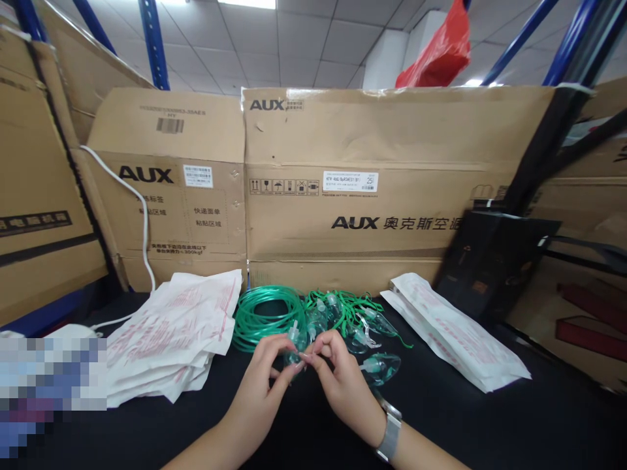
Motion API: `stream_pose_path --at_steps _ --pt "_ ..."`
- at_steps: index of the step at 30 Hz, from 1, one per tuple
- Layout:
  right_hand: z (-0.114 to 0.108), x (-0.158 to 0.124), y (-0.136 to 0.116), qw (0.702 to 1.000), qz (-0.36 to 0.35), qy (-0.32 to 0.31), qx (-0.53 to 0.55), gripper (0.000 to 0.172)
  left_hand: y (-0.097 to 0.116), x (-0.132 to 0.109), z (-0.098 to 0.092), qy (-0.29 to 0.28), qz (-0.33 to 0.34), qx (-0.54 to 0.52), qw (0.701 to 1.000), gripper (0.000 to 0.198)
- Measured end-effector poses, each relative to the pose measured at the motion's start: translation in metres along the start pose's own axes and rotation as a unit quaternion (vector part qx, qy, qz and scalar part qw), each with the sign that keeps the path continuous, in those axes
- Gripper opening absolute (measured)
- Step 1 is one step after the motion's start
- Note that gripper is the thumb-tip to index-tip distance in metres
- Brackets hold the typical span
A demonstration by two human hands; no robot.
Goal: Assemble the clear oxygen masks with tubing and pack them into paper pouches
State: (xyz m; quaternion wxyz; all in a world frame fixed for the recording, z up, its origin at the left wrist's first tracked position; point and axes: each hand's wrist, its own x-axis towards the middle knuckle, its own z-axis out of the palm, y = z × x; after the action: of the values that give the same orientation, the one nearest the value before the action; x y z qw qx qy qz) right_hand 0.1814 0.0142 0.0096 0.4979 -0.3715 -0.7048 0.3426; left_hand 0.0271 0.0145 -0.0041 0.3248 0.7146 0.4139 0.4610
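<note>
A clear green oxygen mask is held up in front of me, its pale connector pointing upward. My left hand pinches it with thumb and fingers from the left. From the other side my right hand is closed, thumb against forefinger, at the mask's near edge; the fingertips of both hands meet there and hide the exact spot. Behind the hands lie a coil of green tubing and several more masks with green elastic straps. One loose mask rests just right of my right hand.
White printed pouches are stacked on the left of the black table. Another white pouch bundle lies at the right. Cardboard panels wall off the back, with a black box at the right and a white cable at the left.
</note>
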Motion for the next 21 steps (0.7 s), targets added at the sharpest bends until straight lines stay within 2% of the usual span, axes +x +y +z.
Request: stream_pose_path --at_steps 10,21 --pt "0.004 -0.005 0.0 0.993 -0.021 -0.052 -0.102 0.009 0.006 0.0 -0.004 -0.041 -0.004 0.074 0.996 0.022" --pt "0.008 -0.013 -0.004 0.96 -0.127 -0.123 -0.215 0.024 -0.001 0.004 -0.002 -0.015 0.01 0.058 0.998 0.021"
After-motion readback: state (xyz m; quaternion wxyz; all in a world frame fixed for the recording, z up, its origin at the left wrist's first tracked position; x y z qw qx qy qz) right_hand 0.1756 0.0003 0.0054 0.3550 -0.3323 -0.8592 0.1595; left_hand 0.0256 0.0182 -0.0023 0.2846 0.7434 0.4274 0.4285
